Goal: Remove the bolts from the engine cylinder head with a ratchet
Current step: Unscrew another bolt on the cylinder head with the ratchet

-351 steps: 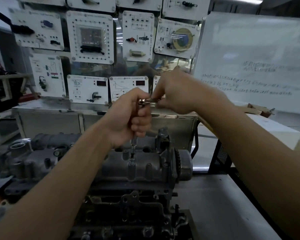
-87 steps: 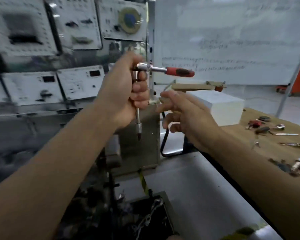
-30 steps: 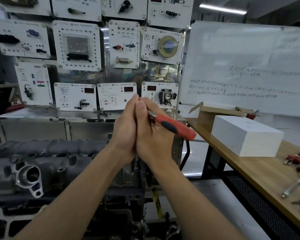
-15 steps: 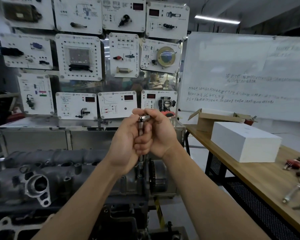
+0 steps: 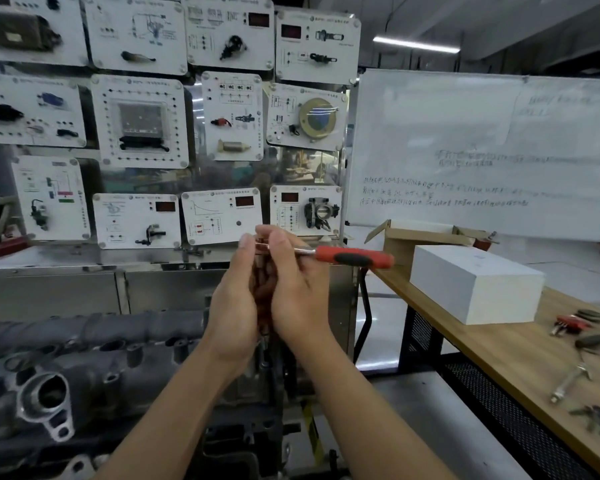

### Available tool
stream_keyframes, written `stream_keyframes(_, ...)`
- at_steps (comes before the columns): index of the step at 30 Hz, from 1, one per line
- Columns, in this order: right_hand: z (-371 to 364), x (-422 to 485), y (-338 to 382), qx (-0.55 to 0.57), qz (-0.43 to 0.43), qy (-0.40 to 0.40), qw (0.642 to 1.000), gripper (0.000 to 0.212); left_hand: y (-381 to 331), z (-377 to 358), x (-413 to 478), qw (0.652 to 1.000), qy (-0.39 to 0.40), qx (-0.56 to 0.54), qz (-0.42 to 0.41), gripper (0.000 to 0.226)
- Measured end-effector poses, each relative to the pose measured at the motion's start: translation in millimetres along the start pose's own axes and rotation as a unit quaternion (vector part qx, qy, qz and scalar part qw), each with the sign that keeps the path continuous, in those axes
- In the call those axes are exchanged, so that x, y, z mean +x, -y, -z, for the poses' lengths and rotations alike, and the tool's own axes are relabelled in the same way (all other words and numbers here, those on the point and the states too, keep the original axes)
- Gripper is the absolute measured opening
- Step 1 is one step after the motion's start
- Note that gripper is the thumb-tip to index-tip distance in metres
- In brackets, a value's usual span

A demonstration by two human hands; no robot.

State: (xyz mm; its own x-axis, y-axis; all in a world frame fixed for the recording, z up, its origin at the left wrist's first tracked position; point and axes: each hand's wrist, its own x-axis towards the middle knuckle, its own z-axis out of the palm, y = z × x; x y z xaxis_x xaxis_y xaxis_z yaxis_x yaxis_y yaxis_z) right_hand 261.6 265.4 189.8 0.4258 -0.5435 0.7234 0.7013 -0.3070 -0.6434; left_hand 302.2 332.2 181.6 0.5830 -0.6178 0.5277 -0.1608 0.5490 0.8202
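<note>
Both forearms rise from the bottom edge of the view and meet at centre frame, above the right end of the engine cylinder head (image 5: 94, 344). The left hand (image 5: 231, 306) and the right hand (image 5: 300, 299) stand upright, palm facing palm, fingers straight and pointing up, with only a narrow gap between them. The grip is flat, not curled: the two palms press from either side on the upright shaft of the ratchet (image 5: 352, 257), whose head sits level with the fingertips. The red and black handle projects horizontally to the right, past the back of the right hand, and neither hand touches it. Below the heels of the hands the shaft runs down toward the end of the cylinder head. Its lower tip is in shadow, and whether it sits on a bolt cannot be told. The cylinder head lies low at the left of the view, dark grey, with a bright round port flange near its front. To the right stands a wooden counter (image 5: 492, 344) carrying a white box (image 5: 471, 282) and, nearer the viewer, loose hand tools (image 5: 568, 379), well apart from the hands.
</note>
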Motion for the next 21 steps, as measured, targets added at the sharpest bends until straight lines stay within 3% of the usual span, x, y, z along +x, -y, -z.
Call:
stream_keyframes(2,6,8,2,0.118,-0.206,0.038,0.971,0.033,3,-2,-2,1.000,-0.008,0.007,-0.004,0.062)
stream_keyframes(3,9,11,4,0.152,-0.260,0.072,0.951,0.034,5,-4,-2,1.000,-0.019,0.010,-0.011,0.057)
stream_keyframes(7,14,25,11,0.310,-0.317,0.137,0.886,0.035,12,-7,-4,0.998,-0.056,-0.009,-0.037,0.044)
stream_keyframes(10,15,22,13,0.309,-0.297,0.146,0.892,0.034,16,-9,-5,0.996,-0.061,0.012,-0.069,0.045)
stream_keyframes(13,9,6,10,0.219,-0.202,0.068,0.952,0.029,20,-12,-8,0.989,-0.084,0.047,-0.111,0.039)
stream_keyframes(15,6,-7,3,0.054,-0.011,-0.005,0.998,0.024,23,-11,-10,0.983,-0.076,0.075,-0.147,0.036)
stream_keyframes(16,7,-12,1,-0.038,0.084,-0.015,0.996,0.021,23,-11,-12,0.982,-0.063,0.081,-0.157,0.035)
stream_keyframes(18,11,-16,2,-0.171,0.182,-0.011,0.968,0.019,20,-10,-14,0.983,-0.044,0.084,-0.154,0.033)
stream_keyframes(21,19,-15,4,-0.215,0.189,0.004,0.958,0.024,14,-2,-15,0.981,-0.020,0.134,-0.136,0.035)
